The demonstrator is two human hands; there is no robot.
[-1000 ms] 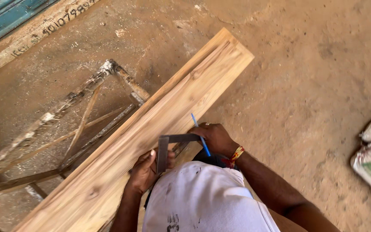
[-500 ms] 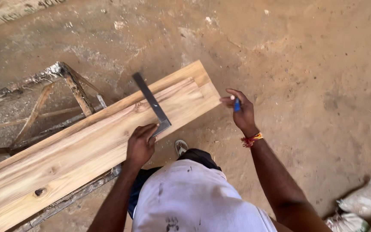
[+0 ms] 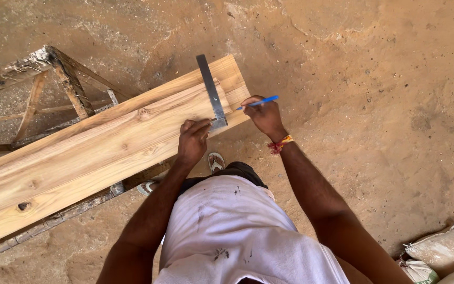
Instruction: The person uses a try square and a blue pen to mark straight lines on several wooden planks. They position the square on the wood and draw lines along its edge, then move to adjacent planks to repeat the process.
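Pinning square (image 3: 211, 92) on plank (image 3: 95, 152), left hand (image 3: 193, 139); right hand (image 3: 264, 114) grip clamped on pencil (image 3: 258, 102); trestle (image 3: 53, 79) behind

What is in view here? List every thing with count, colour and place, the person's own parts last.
wooden plank: one, light brown, lying across the stand at left.
try square: one, grey metal, blade across the plank's right end.
pencil: one, blue, tip by the square's blade.
wooden stand: one, weathered brown, under and behind the plank.
sacks: at least two, whitish, bottom right on the dirt floor.
sandals: two, pale, below the plank's near edge.
wrist thread: one, red and yellow, right wrist.
left hand: grip on the square's stock.
right hand: grip on the pencil.
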